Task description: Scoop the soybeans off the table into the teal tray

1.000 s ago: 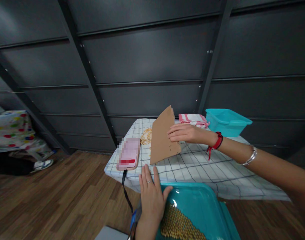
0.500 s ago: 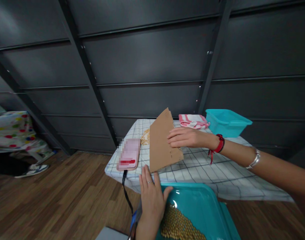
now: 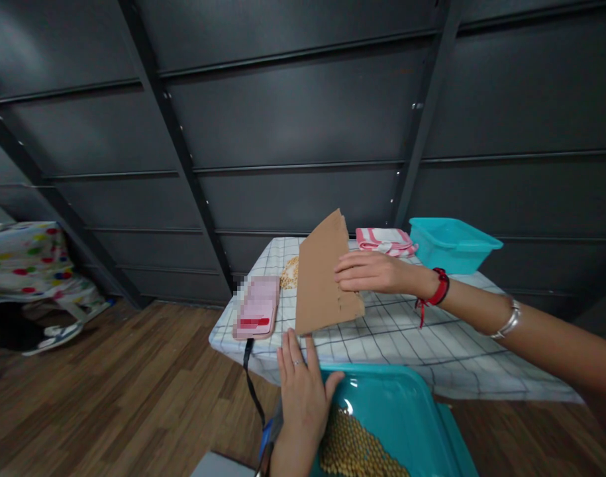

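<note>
My right hand (image 3: 369, 271) grips a piece of brown cardboard (image 3: 320, 275) by its right side, fingers over the near face and thumb hidden. The cardboard stands tilted over the checked tablecloth (image 3: 397, 331). Behind its left edge, small yellow grains (image 3: 289, 272) lie in a loose patch, partly covered. My left hand (image 3: 303, 391) is open, fingers stretched out at the table's front edge, with the fingertips near the cardboard's lower corner. Beside its thumb is a teal tub (image 3: 397, 381) in front of the table, holding a heap of small round golden-brown pieces (image 3: 357, 444).
A pink pouch or phone case (image 3: 257, 308) with a black strap (image 3: 250, 384) lies at the table's left. A folded pink-and-white cloth (image 3: 385, 242) and a turquoise basin (image 3: 452, 245) stand at the back right. Someone's shoe (image 3: 54, 336) shows at far left, near a dotted tablecloth (image 3: 22, 258).
The cardboard has shifted slightly, its top corner a little right and up, its lower corner lifted a bit. My right hand moved slightly right with it; my left hand stayed. The shoe at left moved slightly.
</note>
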